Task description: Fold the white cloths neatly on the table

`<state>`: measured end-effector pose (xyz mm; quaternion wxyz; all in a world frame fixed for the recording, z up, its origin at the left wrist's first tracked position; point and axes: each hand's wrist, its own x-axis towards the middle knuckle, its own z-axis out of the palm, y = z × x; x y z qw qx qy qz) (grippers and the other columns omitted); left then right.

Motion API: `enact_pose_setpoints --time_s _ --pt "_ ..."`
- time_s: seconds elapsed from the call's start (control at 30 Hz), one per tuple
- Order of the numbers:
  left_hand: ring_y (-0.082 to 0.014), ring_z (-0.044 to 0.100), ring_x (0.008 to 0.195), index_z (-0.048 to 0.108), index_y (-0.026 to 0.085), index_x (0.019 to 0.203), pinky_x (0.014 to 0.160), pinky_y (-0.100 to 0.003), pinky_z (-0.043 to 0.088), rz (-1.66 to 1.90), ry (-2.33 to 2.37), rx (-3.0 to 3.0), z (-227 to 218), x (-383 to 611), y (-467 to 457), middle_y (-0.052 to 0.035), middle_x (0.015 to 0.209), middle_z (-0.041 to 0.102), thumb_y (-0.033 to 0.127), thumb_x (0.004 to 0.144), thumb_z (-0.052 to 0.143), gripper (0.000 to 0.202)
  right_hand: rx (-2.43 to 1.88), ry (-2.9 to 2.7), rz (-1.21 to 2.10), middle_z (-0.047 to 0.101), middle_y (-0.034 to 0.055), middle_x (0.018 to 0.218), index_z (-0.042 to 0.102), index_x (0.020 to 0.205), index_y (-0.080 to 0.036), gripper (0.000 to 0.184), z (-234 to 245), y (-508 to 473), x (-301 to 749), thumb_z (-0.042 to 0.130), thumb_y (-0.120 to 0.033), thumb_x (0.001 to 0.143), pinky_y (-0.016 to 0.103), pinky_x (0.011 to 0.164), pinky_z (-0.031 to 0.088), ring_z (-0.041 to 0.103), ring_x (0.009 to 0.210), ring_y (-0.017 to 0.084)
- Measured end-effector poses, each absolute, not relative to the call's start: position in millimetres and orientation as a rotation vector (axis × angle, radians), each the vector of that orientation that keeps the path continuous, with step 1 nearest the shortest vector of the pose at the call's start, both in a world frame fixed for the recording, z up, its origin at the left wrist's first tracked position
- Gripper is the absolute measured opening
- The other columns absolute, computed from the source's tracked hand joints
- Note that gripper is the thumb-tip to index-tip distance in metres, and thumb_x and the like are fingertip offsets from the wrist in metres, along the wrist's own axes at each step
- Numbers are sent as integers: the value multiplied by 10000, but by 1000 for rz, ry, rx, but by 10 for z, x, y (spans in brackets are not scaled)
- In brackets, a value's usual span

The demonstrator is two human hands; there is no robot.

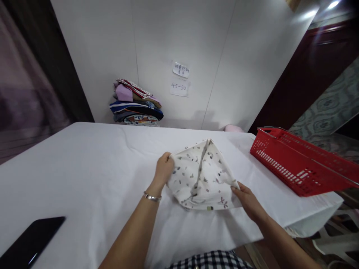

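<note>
A small white garment (200, 175) with a scattered dark print lies partly folded on the white table (84, 168) in front of me. My left hand (163, 169) pinches its left corner, fingers closed on the cloth. A silver bracelet sits on that wrist. My right hand (247, 200) grips the garment's lower right edge, also closed on the fabric.
A red plastic basket (297, 166) stands at the table's right end, overhanging the edge. A pile of folded clothes (136, 104) rests at the back against the white wall. A black phone (29, 243) lies at the near left. Two paper notes (180, 80) hang on the wall.
</note>
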<state>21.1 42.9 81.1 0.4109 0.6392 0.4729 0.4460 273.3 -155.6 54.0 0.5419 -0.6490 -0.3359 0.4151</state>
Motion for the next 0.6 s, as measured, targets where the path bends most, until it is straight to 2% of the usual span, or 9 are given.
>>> enact_pose_setpoints --time_s 0.13,0.23,0.33,0.47,0.6 --pt "-120 417 546 438 201 617 514 -220 296 1267 1372 1768 938 -54 412 50 530 412 148 681 377 103 -1675 -840 840 644 -3 639 632 1020 -187 435 824 -1759 3187 675 -445 672 248 462 402 542 496 149" --pt "-127 440 547 449 204 628 528 -230 309 1311 1475 1873 1132 -195 386 41 532 433 144 696 380 114 -1708 -824 698 619 -13 616 628 1038 -214 454 1043 -1812 3605 683 -431 642 244 411 366 502 446 140" --pt "-150 502 618 515 202 706 580 -250 341 1377 1645 2042 1463 -298 388 12 610 522 141 720 385 144 -1725 -840 480 629 13 658 665 952 -211 395 1300 -1747 3964 689 -380 596 264 450 398 522 498 155" --pt "-195 562 784 574 175 845 687 -288 385 1413 1814 2367 2043 -390 339 -40 786 602 154 768 391 199 -1731 -908 90 614 22 689 687 867 -195 276 1764 -1582 4094 631 -315 625 265 504 396 504 552 138" --pt "-233 568 911 577 144 939 762 -348 417 1542 1919 2515 2637 -511 140 -63 903 606 167 823 374 236 -1698 -1000 -383 615 65 758 679 944 -169 288 2285 -1566 4010 571 -339 738 289 549 387 498 600 137"
